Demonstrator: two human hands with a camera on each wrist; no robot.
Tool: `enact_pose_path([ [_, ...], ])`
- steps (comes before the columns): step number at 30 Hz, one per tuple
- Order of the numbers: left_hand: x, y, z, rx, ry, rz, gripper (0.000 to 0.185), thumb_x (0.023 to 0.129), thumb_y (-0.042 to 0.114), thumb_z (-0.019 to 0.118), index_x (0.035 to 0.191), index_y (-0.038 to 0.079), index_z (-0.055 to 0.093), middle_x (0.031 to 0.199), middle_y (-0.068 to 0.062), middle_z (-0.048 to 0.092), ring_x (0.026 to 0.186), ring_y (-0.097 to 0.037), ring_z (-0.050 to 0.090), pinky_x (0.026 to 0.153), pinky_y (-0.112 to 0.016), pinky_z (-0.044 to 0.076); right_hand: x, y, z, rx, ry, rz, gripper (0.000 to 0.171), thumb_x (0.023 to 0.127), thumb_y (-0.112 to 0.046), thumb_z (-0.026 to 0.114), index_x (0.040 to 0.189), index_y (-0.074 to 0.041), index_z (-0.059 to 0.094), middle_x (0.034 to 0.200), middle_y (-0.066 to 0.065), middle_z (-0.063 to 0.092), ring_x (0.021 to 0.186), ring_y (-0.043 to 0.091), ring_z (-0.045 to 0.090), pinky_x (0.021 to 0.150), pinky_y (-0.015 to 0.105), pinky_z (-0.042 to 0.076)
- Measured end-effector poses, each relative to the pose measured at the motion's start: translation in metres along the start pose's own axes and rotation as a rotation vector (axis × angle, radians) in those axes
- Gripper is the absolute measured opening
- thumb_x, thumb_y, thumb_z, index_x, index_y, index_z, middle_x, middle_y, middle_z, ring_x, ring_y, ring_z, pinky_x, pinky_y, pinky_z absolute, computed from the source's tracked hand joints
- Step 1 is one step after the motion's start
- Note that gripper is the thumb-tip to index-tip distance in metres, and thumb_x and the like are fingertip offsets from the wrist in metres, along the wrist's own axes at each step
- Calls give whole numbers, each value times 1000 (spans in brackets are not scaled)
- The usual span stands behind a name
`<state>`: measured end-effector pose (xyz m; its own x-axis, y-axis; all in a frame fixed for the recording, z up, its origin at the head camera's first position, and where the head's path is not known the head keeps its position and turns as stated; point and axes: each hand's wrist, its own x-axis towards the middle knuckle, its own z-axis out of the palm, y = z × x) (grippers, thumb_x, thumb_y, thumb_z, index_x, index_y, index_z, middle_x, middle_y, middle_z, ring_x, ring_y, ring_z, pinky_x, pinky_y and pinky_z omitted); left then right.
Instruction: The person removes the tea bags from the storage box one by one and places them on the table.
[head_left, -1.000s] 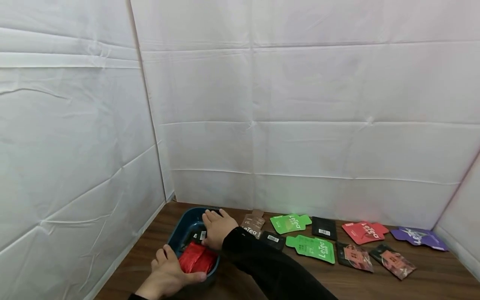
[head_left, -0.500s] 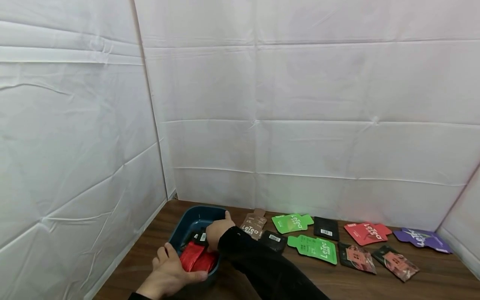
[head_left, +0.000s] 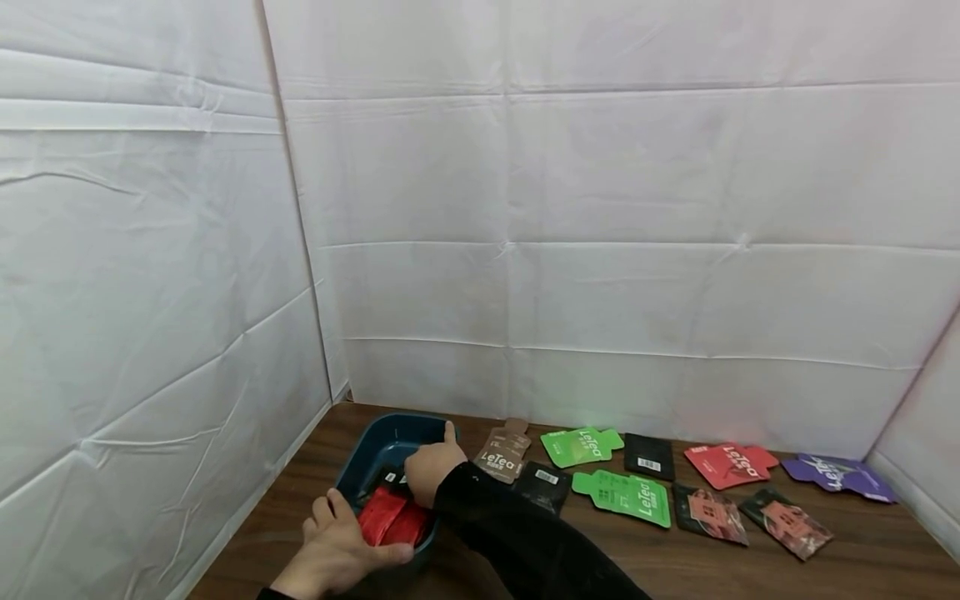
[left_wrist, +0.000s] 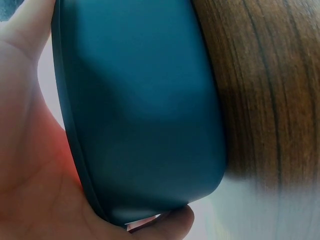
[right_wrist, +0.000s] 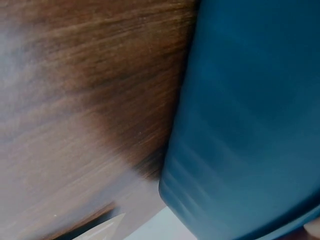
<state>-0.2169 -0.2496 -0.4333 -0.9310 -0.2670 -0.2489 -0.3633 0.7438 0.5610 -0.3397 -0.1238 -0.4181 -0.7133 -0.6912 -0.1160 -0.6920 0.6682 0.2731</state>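
A blue plastic bin [head_left: 370, 446] stands at the left of the wooden table, with red packets [head_left: 392, 517] and black packets [head_left: 392, 477] inside. My left hand [head_left: 333, 542] grips its near left corner, fingers at the left side and thumb along the front. In the left wrist view the palm lies against the rim of the bin [left_wrist: 145, 100]. My right hand [head_left: 431, 471] reaches over the right side into the bin, one digit pointing up at the rim. Its other fingers are hidden, so what they hold cannot be seen. The right wrist view shows mostly the bin's outer wall [right_wrist: 245, 125].
Right of the bin lie a brown packet [head_left: 504, 452], black packets [head_left: 648, 457], green packets [head_left: 626, 497], a red packet [head_left: 729, 465], a purple packet [head_left: 840, 477] and dark see-through packets [head_left: 785, 522]. White cloth walls [head_left: 600, 208] enclose the table [head_left: 472, 571].
The right hand has gone from spread fingers over the bin's right side to reaching lower inside, its fingers now hidden. The left hand stays on the bin.
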Motion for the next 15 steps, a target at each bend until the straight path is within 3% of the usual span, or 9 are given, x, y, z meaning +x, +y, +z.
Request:
enact_pose_path([
  [5,-1,3,2,1,-12,30,155,56,76,81,143,-27,4,138,-44,12,123,-64,17,97,-73,30,-3,5,5,-16,65,-18,18,93,-30,71,77,-25,67,72,-8,60,89,10,63,115,56,16],
  [10,0,2,-2,25,-26,52,154,60,76,80,142,-28,1,139,-46,9,122,-67,16,98,-74,28,-9,13,-2,-66,231,-72,9,92,-32,71,85,-28,70,73,-11,62,85,7,63,114,48,23],
  [15,-1,3,-4,46,-25,22,156,57,76,81,140,-29,2,134,-48,12,121,-66,19,101,-71,27,-26,29,-14,33,315,-129,7,97,-31,66,98,-26,71,72,-13,61,82,6,62,112,48,27],
])
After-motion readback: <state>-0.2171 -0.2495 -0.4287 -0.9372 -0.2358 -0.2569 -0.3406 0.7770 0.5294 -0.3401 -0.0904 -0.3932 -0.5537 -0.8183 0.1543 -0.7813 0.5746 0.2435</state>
